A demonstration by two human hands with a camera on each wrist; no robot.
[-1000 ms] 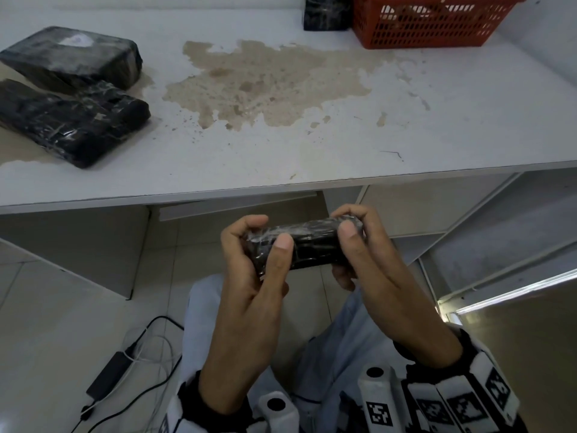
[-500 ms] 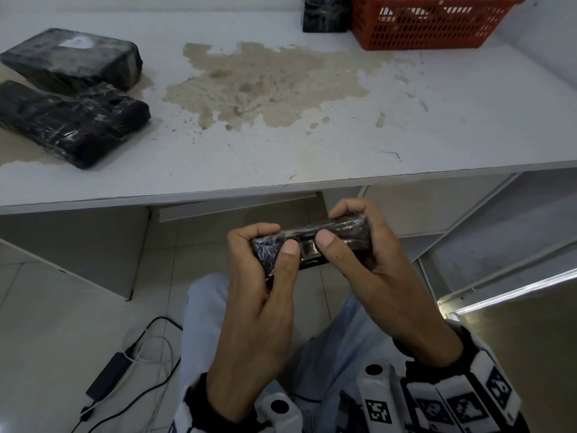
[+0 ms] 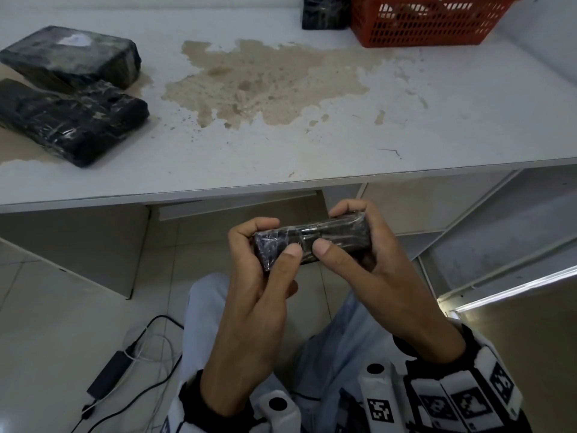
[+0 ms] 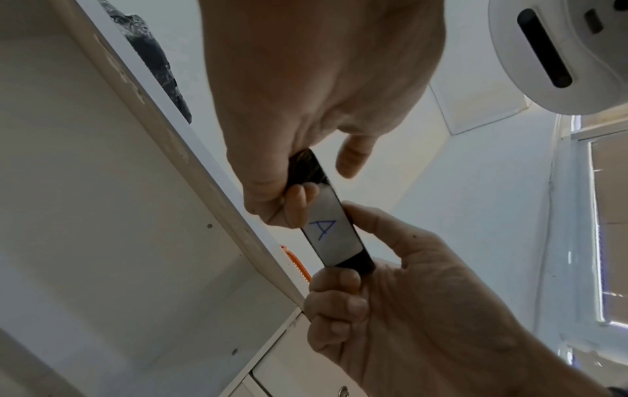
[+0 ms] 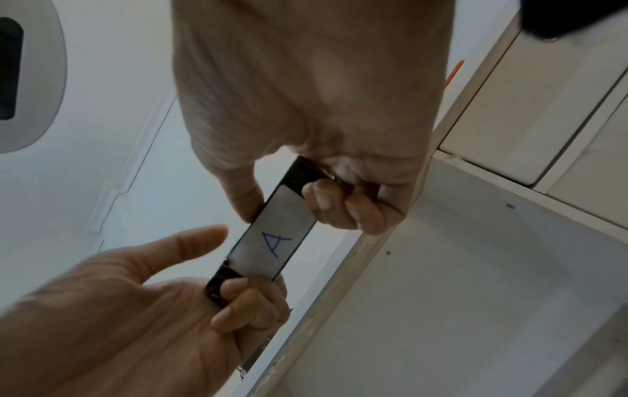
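I hold a small black packet (image 3: pixel 327 234) wrapped in shiny film with both hands, below the table's front edge and above my lap. My left hand (image 3: pixel 268 242) grips its left end and my right hand (image 3: pixel 349 229) grips its right end, with both thumbs close together on the near face. In the wrist views the packet's underside bears a white label (image 4: pixel 326 233) with a blue letter A (image 5: pixel 275 241). Fingers of the left hand (image 4: pixel 292 193) and the right hand (image 5: pixel 289 198) curl under the packet's ends.
The white table (image 3: pixel 312 157) carries a brown stain in the middle. Two larger black wrapped packages (image 3: pixel 71 120) (image 3: pixel 75 57) lie at its left. A red basket (image 3: pixel 431 23) and another black package (image 3: pixel 323 10) stand at the back. A power adapter with cables (image 3: pixel 106 376) lies on the floor.
My right thumb has slid left along the packet until it lies next to the left thumb. The packet has turned a little in my hands and stays below the table edge.
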